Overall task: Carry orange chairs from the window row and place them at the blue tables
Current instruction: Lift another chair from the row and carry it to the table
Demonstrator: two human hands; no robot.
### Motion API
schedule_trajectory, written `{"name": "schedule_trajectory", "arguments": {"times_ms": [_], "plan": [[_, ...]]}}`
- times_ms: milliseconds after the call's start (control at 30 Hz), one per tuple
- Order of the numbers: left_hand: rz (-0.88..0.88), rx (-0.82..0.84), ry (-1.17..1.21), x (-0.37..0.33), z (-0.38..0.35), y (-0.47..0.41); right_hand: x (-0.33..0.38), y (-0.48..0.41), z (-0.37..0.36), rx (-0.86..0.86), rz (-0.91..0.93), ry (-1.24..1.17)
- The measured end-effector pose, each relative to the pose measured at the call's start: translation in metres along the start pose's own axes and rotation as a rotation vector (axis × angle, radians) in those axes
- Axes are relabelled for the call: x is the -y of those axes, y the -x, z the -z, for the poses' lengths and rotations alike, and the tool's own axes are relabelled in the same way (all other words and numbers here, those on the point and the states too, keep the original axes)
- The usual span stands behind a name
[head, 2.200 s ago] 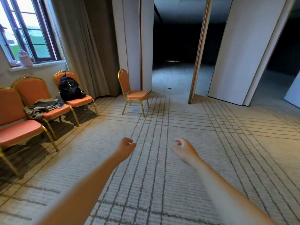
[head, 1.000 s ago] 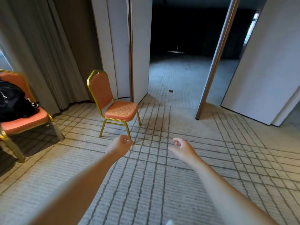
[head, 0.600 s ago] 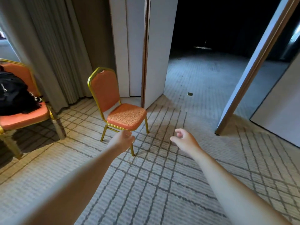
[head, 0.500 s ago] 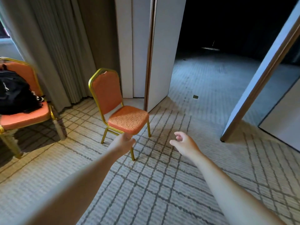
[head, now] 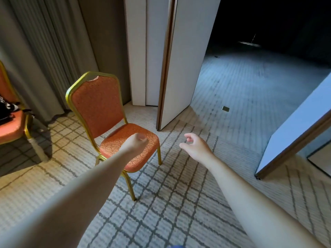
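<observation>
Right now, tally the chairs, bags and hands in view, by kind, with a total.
Orange chairs: 2, one whole by the folding partition and one cut off at the left edge
Black bags: 1, on the left chair's seat
Hands: 2, left hand and right hand, both empty
Total: 5

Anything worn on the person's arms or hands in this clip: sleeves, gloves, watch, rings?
Nothing that shows. The left hand and right hand are bare, with no gloves, rings or watch visible, and both forearms are uncovered as far as the frame's lower edge; no sleeve is in view.
</observation>
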State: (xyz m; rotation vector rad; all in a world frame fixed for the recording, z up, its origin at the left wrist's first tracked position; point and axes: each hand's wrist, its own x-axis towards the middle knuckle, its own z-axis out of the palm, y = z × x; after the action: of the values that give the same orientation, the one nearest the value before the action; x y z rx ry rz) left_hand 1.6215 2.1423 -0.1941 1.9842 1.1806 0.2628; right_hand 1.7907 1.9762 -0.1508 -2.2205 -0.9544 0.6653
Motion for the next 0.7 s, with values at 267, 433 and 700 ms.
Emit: {"name": "schedule_trajectory", "arguments": {"times_ms": [267,433,700], "plan": [[0.05,-0.05,0.065,-0.041,-0.018,-0.161,-0.004,-0.2,0.021,0.106,0.032,0.038],[0.187,-0.161,0.111,-0.052,-0.028,-0.262,0.007,-0.337,0.029,0.263,0.108,0.086],[0.386,-0.333,0.25,-0.057,-0.024,-0.356,0.048,-0.506,0.021,0.456,0.272,0.26]]}}
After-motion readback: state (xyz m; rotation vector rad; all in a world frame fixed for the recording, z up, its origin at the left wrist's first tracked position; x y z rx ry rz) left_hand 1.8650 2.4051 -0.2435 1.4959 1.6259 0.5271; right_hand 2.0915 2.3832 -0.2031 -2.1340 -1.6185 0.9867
